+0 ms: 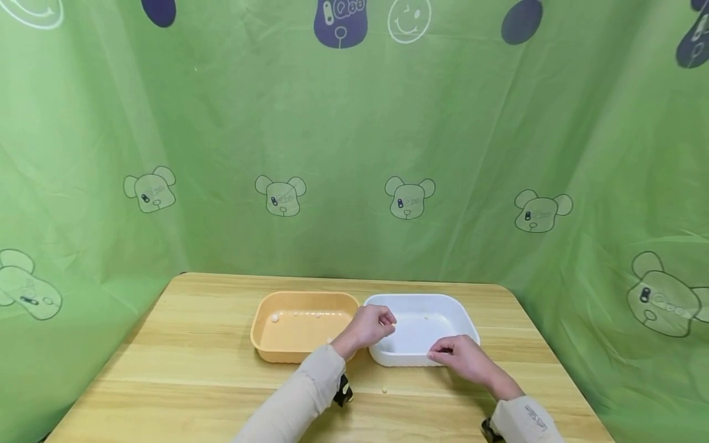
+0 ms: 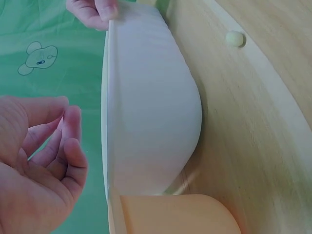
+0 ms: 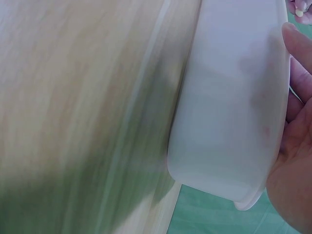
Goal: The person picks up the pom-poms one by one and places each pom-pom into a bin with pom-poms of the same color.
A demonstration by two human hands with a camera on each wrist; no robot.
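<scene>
My left hand is over the left end of a white tray, thumb and fingertips together. In the right wrist view, a small pale ball shows pinched between its fingertips; the left wrist view hides it. My right hand holds the tray's front rim near the right corner, thumb on the near side and fingers over the inside. One tiny pale ball lies inside the white tray. To its left stands an orange tray with several small whitish balls, the largest ball near its left end.
On the wooden table, another pale ball lies in front of the white tray. The two trays stand side by side. A green printed curtain hangs behind the table and along both sides.
</scene>
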